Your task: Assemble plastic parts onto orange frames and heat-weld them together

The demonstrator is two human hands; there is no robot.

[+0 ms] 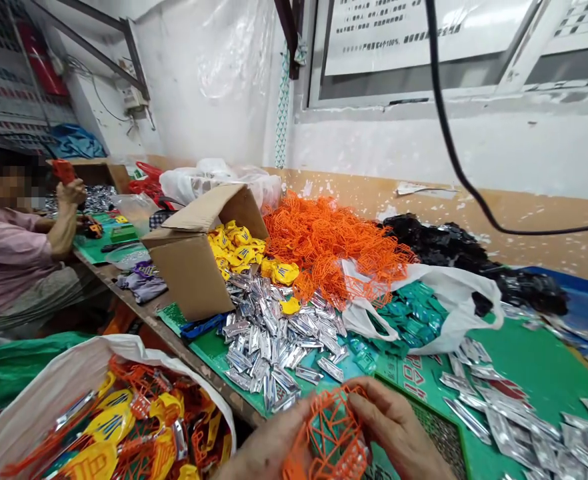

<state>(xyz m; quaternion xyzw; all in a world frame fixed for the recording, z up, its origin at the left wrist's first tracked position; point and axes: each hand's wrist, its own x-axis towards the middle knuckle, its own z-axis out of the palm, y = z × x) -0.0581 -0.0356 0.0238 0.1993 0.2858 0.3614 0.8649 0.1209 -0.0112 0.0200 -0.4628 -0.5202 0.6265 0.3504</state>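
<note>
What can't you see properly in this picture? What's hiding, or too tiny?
In the head view:
- The orange plastic lattice and the left hand holding it are cut off by the bottom edge.
- The white sack is cut off too, and its pieces hide whatever lies beneath.
- The cardboard box hides what is behind it.
- The notice has print too small to read.
- The red object is too small to name.

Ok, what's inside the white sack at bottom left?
The white sack holds orange plastic lattices, yellow pieces and silver packets. Anything beneath this top layer is covered, so I can't see it.
</note>
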